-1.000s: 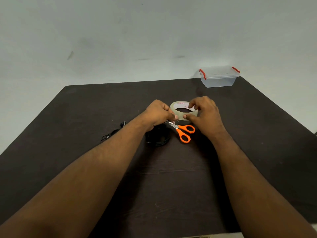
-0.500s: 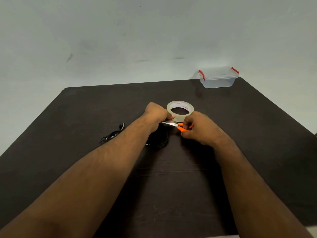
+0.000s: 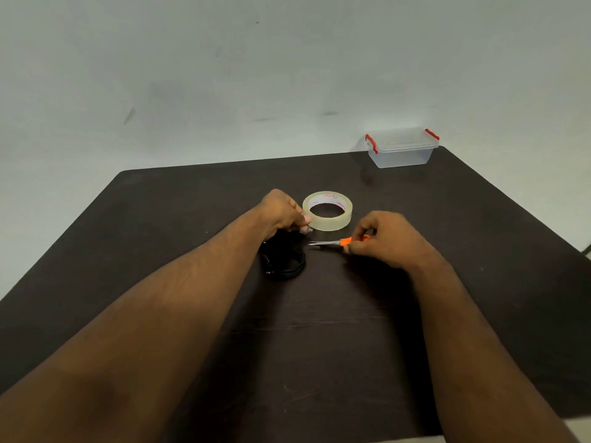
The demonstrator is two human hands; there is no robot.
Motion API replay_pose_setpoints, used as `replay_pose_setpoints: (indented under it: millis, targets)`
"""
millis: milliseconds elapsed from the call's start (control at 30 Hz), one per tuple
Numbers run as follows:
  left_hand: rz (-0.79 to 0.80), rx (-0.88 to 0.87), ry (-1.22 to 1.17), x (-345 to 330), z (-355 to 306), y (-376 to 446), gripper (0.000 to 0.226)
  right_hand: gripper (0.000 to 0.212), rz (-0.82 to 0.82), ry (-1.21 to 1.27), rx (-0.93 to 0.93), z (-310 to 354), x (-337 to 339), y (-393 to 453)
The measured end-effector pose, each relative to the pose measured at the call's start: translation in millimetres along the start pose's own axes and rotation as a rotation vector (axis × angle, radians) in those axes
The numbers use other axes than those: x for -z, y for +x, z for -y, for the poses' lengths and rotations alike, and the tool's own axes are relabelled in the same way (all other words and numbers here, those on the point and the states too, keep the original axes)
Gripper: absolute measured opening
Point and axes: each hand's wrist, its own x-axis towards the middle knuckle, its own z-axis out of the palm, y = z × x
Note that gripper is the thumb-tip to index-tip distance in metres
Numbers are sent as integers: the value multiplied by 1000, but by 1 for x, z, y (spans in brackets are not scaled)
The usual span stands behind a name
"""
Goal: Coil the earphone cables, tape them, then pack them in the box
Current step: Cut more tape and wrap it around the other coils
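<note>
A coiled black earphone cable lies on the dark table, partly under my left wrist. My left hand hovers just above the coil and pinches a small clear end of tape beside the tape roll, which lies flat. My right hand grips the orange-handled scissors. Their blades point left toward the pinched tape, almost closed. The clear plastic box with red clips stands at the table's far right corner, its lid on.
A pale wall rises behind the table's far edge. My two forearms stretch across the near half of the table. The table's right edge runs diagonally past the box.
My right hand let go of the tape roll, picked the scissors up off the table and drew them to the right. My left hand kept pinching the tape.
</note>
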Motion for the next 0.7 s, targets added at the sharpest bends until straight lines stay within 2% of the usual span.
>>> replay_pose_setpoints:
  millis: [100,133,200,300,400,467,600,700]
  targets:
    - [31,-116,65,1,5,-2,8,21,-232,10,98,3,-8,6]
    - [45,-159,100,1,6,-4,9,26,-263,-14,155,6,-11,8]
    - [85,-220,124,-1,7,-5,6,42,-175,-23,211,8,-19,14]
    - [96,-273,207,2,6,-5,6,24,-78,-8,178,7,-23,21]
    - [161,-336,338,14,3,-5,9,19,-127,-5,195,-1,-21,24]
    - [176,-385,485,24,1,-3,9,21,-158,-1,196,-5,-20,25]
    - [25,-499,975,41,-12,0,6,31,-165,-12,215,-10,-23,27]
    - [-27,-546,1183,50,-17,1,2,31,-166,-1,198,-12,-22,27]
